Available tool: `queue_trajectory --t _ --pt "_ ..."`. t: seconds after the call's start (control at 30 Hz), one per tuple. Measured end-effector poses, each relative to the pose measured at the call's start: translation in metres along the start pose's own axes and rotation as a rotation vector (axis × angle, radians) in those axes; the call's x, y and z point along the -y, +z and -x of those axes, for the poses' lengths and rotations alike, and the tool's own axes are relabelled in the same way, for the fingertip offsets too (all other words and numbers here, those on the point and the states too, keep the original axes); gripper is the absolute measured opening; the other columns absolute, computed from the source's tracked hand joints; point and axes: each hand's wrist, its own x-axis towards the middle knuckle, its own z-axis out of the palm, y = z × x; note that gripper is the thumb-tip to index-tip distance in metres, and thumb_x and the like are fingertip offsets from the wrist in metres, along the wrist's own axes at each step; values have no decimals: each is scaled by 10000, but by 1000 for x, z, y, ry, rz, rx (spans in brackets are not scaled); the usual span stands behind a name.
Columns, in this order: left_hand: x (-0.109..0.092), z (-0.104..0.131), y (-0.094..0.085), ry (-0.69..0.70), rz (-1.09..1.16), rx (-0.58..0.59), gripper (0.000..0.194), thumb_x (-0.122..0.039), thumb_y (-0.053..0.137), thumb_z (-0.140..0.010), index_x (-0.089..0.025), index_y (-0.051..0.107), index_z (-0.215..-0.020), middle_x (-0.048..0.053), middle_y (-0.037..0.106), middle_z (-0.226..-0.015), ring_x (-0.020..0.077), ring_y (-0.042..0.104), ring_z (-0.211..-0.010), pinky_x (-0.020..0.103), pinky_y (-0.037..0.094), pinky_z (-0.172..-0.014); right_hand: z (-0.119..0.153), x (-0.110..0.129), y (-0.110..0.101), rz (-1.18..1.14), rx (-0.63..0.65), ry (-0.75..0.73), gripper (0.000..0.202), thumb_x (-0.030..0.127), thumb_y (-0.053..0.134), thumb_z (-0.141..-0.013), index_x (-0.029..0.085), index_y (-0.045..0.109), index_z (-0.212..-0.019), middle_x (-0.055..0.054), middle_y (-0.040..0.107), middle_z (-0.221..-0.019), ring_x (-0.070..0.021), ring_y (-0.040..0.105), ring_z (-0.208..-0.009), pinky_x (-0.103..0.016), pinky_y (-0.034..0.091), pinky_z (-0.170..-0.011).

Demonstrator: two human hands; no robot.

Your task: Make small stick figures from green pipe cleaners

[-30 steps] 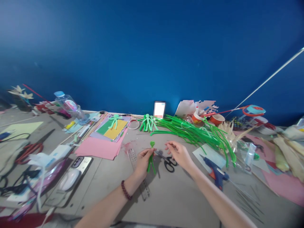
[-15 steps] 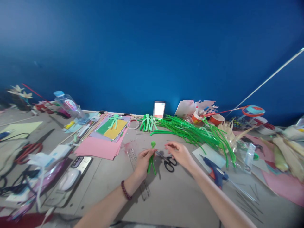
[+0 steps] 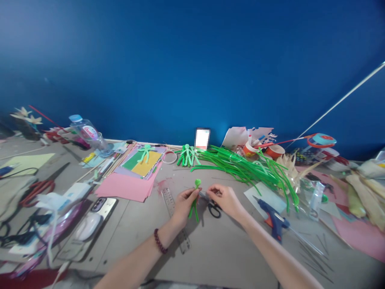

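A small green figure (image 3: 197,183) of fuzzy stems, with a round head and two hanging legs, is pinched between the thumb and fingers of my left hand (image 3: 183,204). My right hand (image 3: 224,198) is just right of it, fingers curled together above the black-handled scissors (image 3: 214,210); whether it grips anything is too small to tell. The scissors lie on the table, their blades partly covered by my right hand. A clear ruler (image 3: 182,239) lies beneath my left wrist.
Green stems (image 3: 234,164) spread behind my right hand, with finished figures (image 3: 188,155) beside them. A blue glue gun (image 3: 275,220) lies right, pink paper (image 3: 124,186) left. A phone (image 3: 99,216) and bottle (image 3: 87,130) are farther left.
My right hand has moved left and down, closer to my left hand and over the scissors. The green figure's head has shifted slightly right.
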Motion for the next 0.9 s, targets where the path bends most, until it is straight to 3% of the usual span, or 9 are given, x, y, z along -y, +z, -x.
queue_trajectory --t 0.33,0.6,0.73,0.9 --pt "0 -2 1 -50 81 33 422 -420 816 -549 -114 741 -828 -11 572 -563 65 447 -472 195 350 -468 -1 1 0 64 -54 -77 208 340 541 -754 169 643 -696 -20 655 -622 -129 555 -527 -213 411 -519" --pt "0 -1 0 7 100 15 314 -350 798 -576 -128 756 -794 43 659 -726 90 498 -557 213 370 -525 1 -2 2 112 -77 -95 207 329 536 -781 168 652 -721 -17 661 -628 -127 566 -538 -209 415 -531" --pt "1 -1 -1 23 90 12 264 -348 778 -607 -132 750 -755 23 624 -622 108 504 -580 219 377 -561 1 -3 4 144 -62 -101 204 319 531 -800 173 655 -730 -13 669 -639 -126 573 -544 -207 422 -535" --pt "3 -2 -3 -30 101 -1 305 -364 778 -603 -130 744 -796 -18 552 -568 73 439 -517 194 325 -500 6 9 -16 279 -58 -148 218 336 539 -814 184 666 -904 -27 702 -759 -145 617 -626 -231 459 -607"
